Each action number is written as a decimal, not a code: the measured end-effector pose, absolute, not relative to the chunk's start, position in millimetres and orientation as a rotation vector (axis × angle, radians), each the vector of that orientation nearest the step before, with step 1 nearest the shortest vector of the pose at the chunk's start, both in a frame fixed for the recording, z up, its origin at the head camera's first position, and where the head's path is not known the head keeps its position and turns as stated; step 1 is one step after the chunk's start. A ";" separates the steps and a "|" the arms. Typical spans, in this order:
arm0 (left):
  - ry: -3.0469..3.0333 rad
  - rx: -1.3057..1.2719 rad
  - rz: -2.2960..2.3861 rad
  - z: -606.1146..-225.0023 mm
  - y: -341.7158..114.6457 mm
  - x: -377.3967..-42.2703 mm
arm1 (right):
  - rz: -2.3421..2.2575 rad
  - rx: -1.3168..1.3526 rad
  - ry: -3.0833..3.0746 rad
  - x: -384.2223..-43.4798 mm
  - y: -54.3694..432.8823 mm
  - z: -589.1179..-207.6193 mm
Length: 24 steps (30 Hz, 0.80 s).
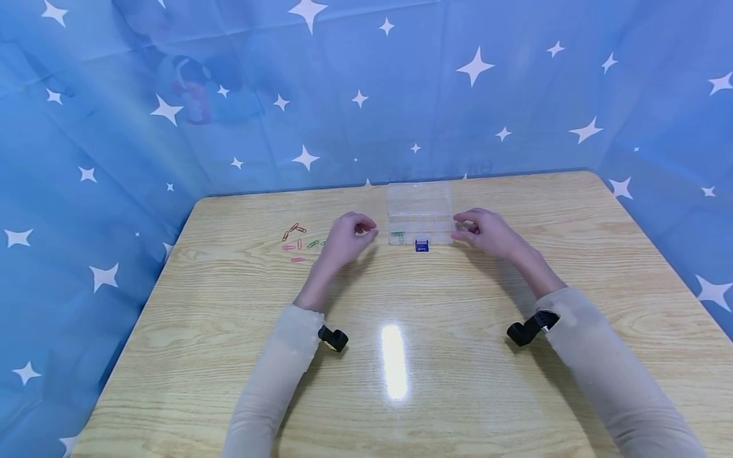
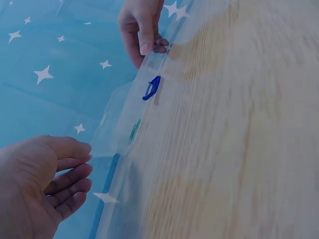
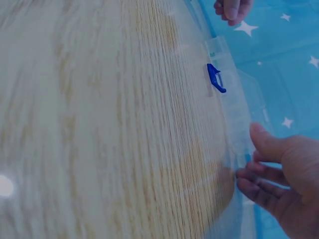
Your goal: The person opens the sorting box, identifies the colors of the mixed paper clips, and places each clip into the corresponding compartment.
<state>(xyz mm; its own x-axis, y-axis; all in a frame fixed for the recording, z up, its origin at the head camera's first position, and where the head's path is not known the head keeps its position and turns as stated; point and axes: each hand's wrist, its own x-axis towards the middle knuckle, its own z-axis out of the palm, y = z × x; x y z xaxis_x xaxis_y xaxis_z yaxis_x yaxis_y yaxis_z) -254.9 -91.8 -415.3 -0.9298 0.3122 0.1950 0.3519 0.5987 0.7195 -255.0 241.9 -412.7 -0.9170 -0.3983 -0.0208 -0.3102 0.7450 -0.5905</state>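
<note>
Far on the table [image 1: 458,381], the clear box [image 1: 420,220] lay lengthwise left to right; the right hand [image 1: 487,233] was nearer, at its right end, grasping or not I couldn't tell; leftward, the left hand [image 1: 347,238] stood apart, loose-fingered, empty.

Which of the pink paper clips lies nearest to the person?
The pink clip lying by itself, lowest in the head view; the other pink clips lie farther back.
</note>
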 end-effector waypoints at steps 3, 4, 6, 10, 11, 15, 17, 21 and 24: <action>-2.758 -0.551 -1.268 -414.7 -98.2 -254.0 | -0.909 -0.574 2.796 -255.5 242.0 -413.0; -2.757 -0.544 -1.273 -414.2 -99.9 -253.5 | -0.909 -0.576 2.797 -255.5 242.1 -413.1; -2.759 -0.531 -1.272 -413.6 -103.0 -252.8 | -0.910 -0.579 2.798 -255.5 242.2 -413.3; -2.764 -0.521 -1.253 -412.5 -108.2 -252.1 | -0.913 -0.580 2.804 -255.0 242.2 -413.9; -2.764 -0.519 -1.245 -412.3 -109.8 -252.0 | -0.917 -0.577 2.805 -254.9 242.3 -414.1; -2.747 -0.521 -1.228 -411.9 -116.9 -251.4 | -0.921 -0.583 2.820 -253.7 241.0 -413.8; -2.738 -0.522 -1.223 -411.7 -120.7 -250.8 | -0.921 -0.589 2.831 -252.8 240.3 -413.1; -2.735 -0.507 -1.219 -412.1 -128.8 -250.1 | -0.928 -0.596 2.838 -251.7 238.9 -411.9; -2.741 -0.483 -1.227 -412.1 -134.9 -249.5 | -0.926 -0.594 2.839 -251.6 238.4 -411.9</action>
<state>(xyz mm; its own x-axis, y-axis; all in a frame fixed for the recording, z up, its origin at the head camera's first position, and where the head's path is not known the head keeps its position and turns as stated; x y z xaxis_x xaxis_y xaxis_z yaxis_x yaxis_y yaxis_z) -249.5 -134.9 -412.1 -0.9446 0.2452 0.2181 0.3260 0.6251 0.7092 -251.6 238.4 -411.9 -0.9194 -0.3922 0.0283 -0.3335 0.7396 -0.5847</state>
